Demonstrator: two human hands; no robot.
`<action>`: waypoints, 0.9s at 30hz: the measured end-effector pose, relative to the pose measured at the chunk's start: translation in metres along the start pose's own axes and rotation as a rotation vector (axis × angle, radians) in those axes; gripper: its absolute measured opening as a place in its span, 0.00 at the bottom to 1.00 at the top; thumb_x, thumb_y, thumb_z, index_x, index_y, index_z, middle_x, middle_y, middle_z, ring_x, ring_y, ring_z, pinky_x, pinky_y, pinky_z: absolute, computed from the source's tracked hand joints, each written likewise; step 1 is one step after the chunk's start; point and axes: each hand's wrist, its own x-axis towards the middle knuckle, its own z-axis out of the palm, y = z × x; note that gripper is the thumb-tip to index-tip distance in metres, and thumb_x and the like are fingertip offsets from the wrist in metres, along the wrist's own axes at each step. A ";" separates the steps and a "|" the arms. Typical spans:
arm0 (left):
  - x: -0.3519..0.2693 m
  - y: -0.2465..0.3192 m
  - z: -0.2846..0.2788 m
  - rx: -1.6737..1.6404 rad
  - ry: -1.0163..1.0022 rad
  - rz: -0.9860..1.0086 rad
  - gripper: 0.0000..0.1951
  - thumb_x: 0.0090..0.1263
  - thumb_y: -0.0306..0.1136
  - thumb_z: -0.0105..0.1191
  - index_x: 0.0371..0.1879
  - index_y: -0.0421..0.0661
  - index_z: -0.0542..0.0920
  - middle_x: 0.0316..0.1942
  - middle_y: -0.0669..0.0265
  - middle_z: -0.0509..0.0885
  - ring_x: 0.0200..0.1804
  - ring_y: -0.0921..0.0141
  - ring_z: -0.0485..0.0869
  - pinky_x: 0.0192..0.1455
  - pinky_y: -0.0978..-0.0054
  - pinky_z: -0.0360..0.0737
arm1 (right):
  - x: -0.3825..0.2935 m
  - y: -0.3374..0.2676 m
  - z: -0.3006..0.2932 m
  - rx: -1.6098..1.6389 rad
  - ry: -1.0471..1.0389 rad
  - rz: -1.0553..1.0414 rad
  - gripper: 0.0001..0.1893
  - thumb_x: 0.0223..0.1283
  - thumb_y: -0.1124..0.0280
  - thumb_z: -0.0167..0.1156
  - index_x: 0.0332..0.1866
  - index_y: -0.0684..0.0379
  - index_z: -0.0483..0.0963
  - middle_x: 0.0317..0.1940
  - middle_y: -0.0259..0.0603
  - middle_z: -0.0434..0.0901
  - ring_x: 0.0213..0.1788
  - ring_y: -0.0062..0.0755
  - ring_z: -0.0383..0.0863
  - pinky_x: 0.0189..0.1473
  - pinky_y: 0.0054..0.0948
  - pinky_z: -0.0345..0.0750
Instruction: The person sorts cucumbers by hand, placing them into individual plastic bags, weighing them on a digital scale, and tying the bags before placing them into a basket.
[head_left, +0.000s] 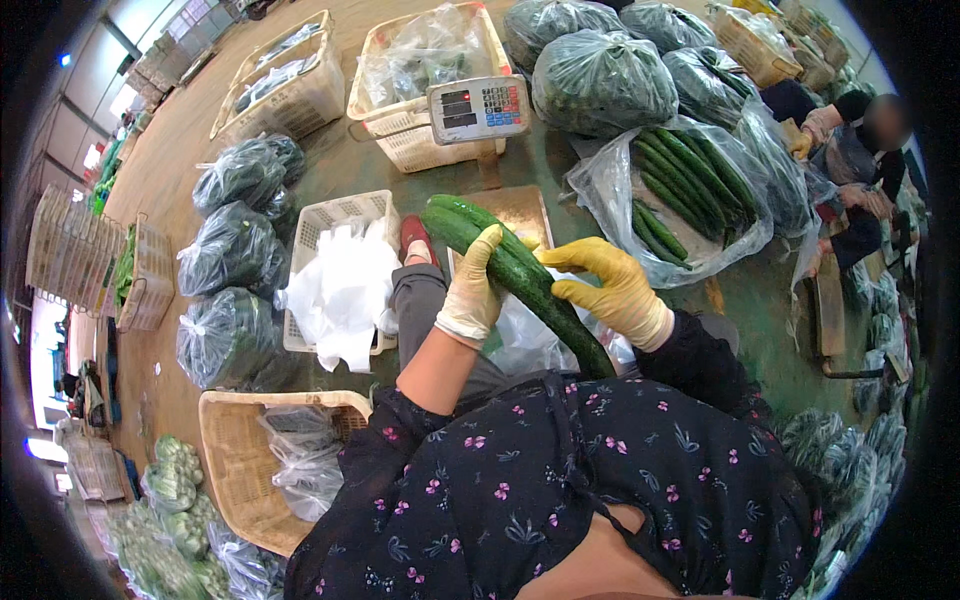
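My left hand, in a pale rubber glove, grips long dark green cucumbers held side by side in front of my body. My right hand, in a yellow glove, is at their right side with thumb and fingers apart; whether its fingertips press on them I cannot tell. Behind the cucumbers is a metal weighing platform, partly hidden, with the scale's keypad display beyond it. An open clear plastic bag of cucumbers lies to the right. White plastic bags fill a crate at the left.
Tied bags of green vegetables line the left; more full bags stand at the back right. Plastic crates stand behind, one with bagged produce near my left side. At the far right a co-worker's gloved hand is among bags.
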 end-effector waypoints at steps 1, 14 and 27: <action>-0.006 0.005 0.013 0.058 0.001 0.047 0.19 0.66 0.32 0.60 0.52 0.49 0.68 0.42 0.64 0.77 0.45 0.64 0.82 0.48 0.61 0.83 | 0.004 -0.007 0.003 -0.092 0.017 -0.133 0.18 0.53 0.72 0.68 0.52 0.55 0.79 0.48 0.43 0.81 0.47 0.37 0.81 0.50 0.31 0.77; -0.029 0.025 0.039 0.158 0.029 0.075 0.17 0.65 0.35 0.61 0.48 0.41 0.74 0.39 0.59 0.82 0.43 0.61 0.84 0.47 0.63 0.82 | 0.005 -0.036 0.013 -0.289 -0.021 -0.351 0.14 0.54 0.69 0.66 0.47 0.56 0.79 0.37 0.41 0.82 0.40 0.41 0.82 0.41 0.34 0.79; -0.028 0.037 0.042 0.169 0.011 0.088 0.20 0.66 0.41 0.61 0.51 0.42 0.74 0.42 0.57 0.83 0.45 0.66 0.83 0.50 0.66 0.81 | -0.024 0.061 -0.074 -0.313 0.291 0.374 0.12 0.50 0.69 0.69 0.38 0.60 0.75 0.32 0.42 0.77 0.36 0.31 0.77 0.39 0.33 0.75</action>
